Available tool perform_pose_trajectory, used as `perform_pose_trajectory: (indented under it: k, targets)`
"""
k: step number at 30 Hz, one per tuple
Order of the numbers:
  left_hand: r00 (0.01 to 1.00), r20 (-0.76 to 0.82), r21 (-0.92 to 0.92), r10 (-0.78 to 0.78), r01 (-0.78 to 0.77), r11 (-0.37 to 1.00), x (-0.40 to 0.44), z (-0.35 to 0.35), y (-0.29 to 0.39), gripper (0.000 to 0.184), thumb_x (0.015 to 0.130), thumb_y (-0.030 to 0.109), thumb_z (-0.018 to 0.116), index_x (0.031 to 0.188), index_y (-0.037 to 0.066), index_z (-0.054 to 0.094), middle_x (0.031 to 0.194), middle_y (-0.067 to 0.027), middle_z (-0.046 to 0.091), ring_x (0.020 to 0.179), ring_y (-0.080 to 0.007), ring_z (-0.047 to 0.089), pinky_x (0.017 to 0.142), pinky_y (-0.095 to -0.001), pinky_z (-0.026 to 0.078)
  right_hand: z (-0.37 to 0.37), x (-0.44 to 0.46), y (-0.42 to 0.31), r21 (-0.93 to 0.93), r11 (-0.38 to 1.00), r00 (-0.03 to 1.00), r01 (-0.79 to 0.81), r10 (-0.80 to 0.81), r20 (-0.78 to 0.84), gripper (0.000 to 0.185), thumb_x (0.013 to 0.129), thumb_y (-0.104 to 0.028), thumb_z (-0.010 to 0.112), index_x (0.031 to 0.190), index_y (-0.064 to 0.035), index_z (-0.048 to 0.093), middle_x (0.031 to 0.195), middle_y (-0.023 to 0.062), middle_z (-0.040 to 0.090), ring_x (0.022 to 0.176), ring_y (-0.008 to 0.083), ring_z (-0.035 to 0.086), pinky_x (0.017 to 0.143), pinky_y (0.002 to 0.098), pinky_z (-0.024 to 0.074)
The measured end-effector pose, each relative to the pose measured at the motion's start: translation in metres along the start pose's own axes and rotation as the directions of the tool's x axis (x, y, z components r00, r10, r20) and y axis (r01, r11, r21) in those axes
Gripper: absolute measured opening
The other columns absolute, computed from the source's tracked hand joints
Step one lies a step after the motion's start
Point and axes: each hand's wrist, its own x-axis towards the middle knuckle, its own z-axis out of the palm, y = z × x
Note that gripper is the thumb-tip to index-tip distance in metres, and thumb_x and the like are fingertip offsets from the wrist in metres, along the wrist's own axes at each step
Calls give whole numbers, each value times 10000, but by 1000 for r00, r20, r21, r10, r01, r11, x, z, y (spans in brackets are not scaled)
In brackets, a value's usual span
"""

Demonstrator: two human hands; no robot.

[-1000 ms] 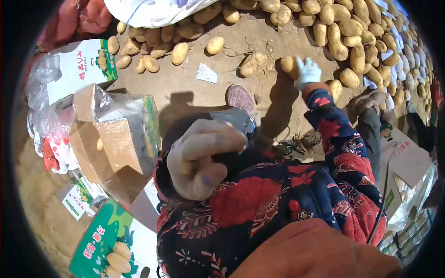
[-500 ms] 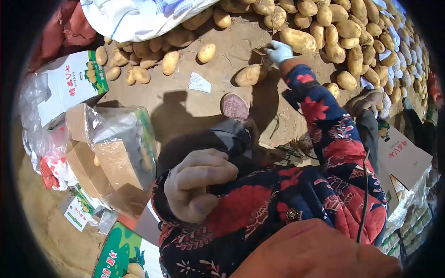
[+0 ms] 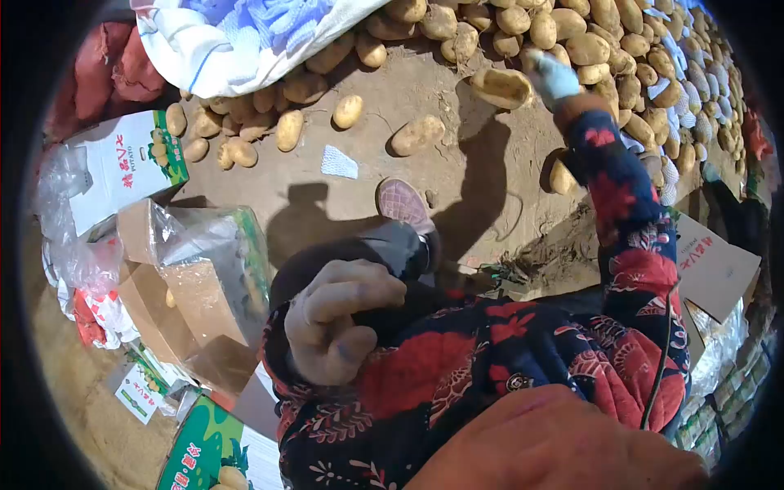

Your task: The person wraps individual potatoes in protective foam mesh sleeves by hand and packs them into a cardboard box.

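My left hand (image 3: 336, 322), in a pale glove, hovers in front of my flowered jacket. Its fingers are loosely bent, with a gap to the thumb and nothing visible in between. My right hand (image 3: 555, 79), in a whitish-blue glove, reaches to the near edge of the potato pile (image 3: 586, 49). Its fingers are blurred, so whether they grip anything is unclear. Just left of it lies a large potato (image 3: 501, 88) on the soil; contact between them cannot be made out. Another potato (image 3: 562, 176) rests below my right forearm.
Loose potatoes (image 3: 418, 135) lie on the ground ahead. A white sack (image 3: 220, 69) holds blue foam nets. Cartons (image 3: 126, 155) and an opened box (image 3: 208, 298) with plastic stand left. Net-wrapped potatoes (image 3: 692, 98) are at right, beside another carton (image 3: 712, 265).
My right hand has moved right, past the large potato, to the pile's edge. My left hand keeps its bent shape. The view has shifted slightly.
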Motion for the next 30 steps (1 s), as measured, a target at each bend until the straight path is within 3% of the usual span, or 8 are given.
perform_pose_trajectory:
  k: [8, 15, 17, 19, 22, 23, 25, 30]
  targets:
    - [992, -53, 8, -113, 114, 993, 15, 4, -3, 335, 874, 265, 543, 1030, -31, 522, 922, -200, 595, 806, -254, 584, 738, -353, 472, -14, 141, -50, -373, 924, 983, -81, 13, -183, 246, 834, -187, 459, 1054, -162, 566, 862, 142, 616, 764, 334, 604, 672, 422, 462]
    - [979, -44, -39, -201, 199, 979, 16, -4, -11, 318, 875, 236, 522, 1028, -43, 534, 915, -202, 596, 834, -255, 582, 778, -359, 458, -17, 119, 48, 65, 987, 926, -147, 160, -342, 115, 752, -215, 581, 799, -115, 613, 782, 152, 623, 747, 321, 610, 633, 404, 477]
    - [982, 26, 42, -185, 184, 982, 17, -6, -12, 331, 874, 239, 522, 1026, -54, 537, 912, -203, 596, 843, -254, 581, 790, -354, 449, 11, 122, 87, -405, 895, 982, -184, 180, -48, 190, 734, -231, 595, 898, -136, 609, 845, 151, 624, 801, 324, 606, 685, 399, 483]
    - [984, -6, 11, -181, 181, 983, 18, 1, -12, 337, 873, 240, 523, 1028, -59, 536, 912, -201, 596, 839, -253, 580, 787, -353, 448, 36, 126, 104, -226, 972, 983, -56, 14, -183, 326, 734, -246, 603, 1046, -156, 575, 952, 152, 618, 889, 319, 592, 749, 391, 476]
    - [983, -25, -11, -183, 183, 983, 22, 9, -8, 350, 870, 244, 527, 1031, -66, 533, 907, -195, 596, 833, -250, 578, 782, -349, 445, -43, 122, 39, -115, 978, 952, -172, 195, 237, 456, 751, -312, 621, 1166, -152, 520, 1088, 121, 593, 976, 301, 570, 810, 401, 456]
    - [983, -14, -10, -181, 181, 984, 24, 11, -8, 357, 869, 249, 529, 1032, -69, 533, 902, -191, 597, 830, -249, 576, 780, -346, 443, -11, 137, 63, 253, 793, 828, -554, 495, 262, 511, 765, -423, 624, 1167, -129, 510, 1117, 116, 582, 983, 283, 571, 866, 387, 429]
    - [983, 10, -12, -181, 181, 983, 25, 13, -8, 359, 869, 250, 528, 1031, -71, 533, 902, -190, 596, 830, -248, 575, 781, -342, 442, -33, 137, 39, -441, 840, 864, -315, 446, 232, 460, 796, -444, 547, 1150, -150, 560, 1078, 144, 606, 993, 306, 581, 826, 419, 465]
    - [981, 18, 17, -192, 192, 981, 26, 22, -8, 370, 873, 262, 521, 1024, -76, 536, 899, -185, 595, 832, -245, 573, 783, -334, 436, -37, 128, 51, -301, 856, 826, -420, 498, 264, 590, 762, -583, 521, 1069, -88, 614, 1072, 173, 607, 1005, 332, 575, 854, 433, 443]
